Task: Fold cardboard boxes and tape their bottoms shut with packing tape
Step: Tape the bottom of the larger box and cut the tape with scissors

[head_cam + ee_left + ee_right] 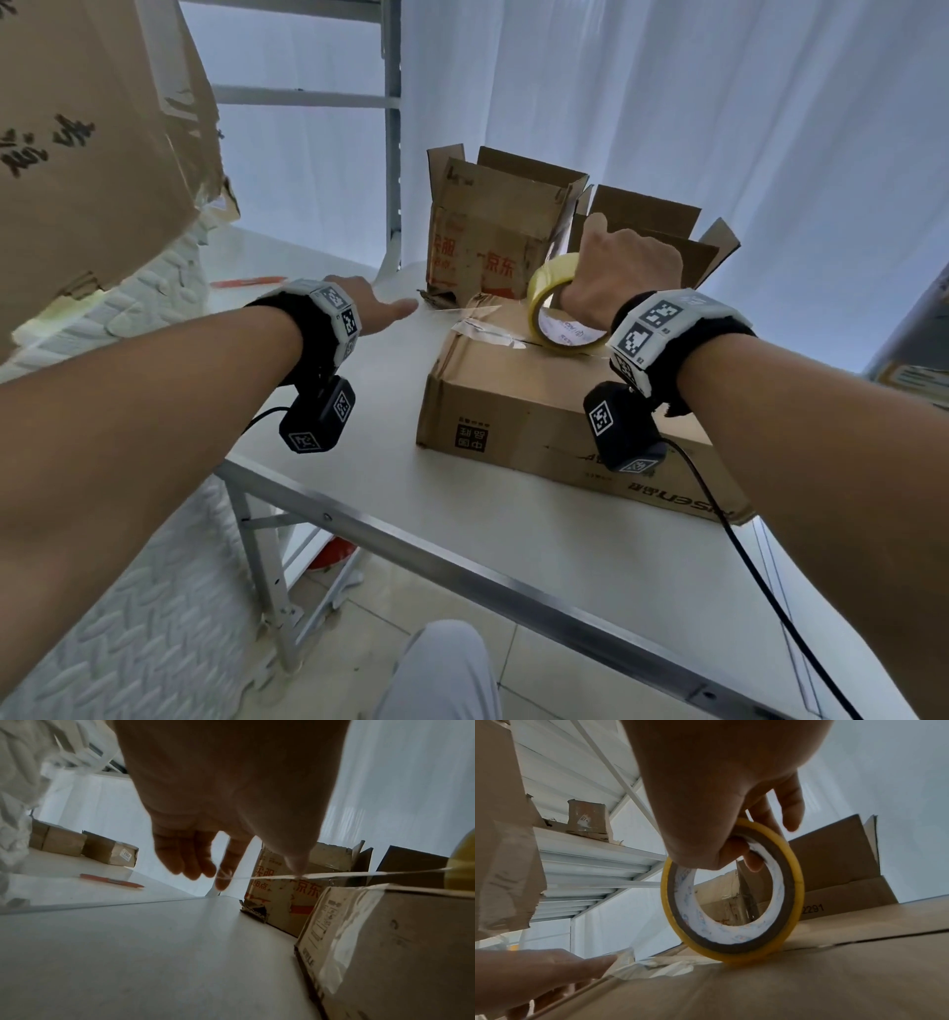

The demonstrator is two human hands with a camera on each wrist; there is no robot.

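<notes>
Tape roll (557, 308) on edge atop box (539, 406), right hand (624, 272) gripping.

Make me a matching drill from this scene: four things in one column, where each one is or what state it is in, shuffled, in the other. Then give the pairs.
Things
1. tape roll
2. closed box
3. orange pen
4. box with red print

Places or states
A. lies alone on the far left of the table
B. stands with its top flaps open
C. held on edge by the right hand
D. lies flaps shut under the roll

Pairs: 1-C, 2-D, 3-A, 4-B
</notes>
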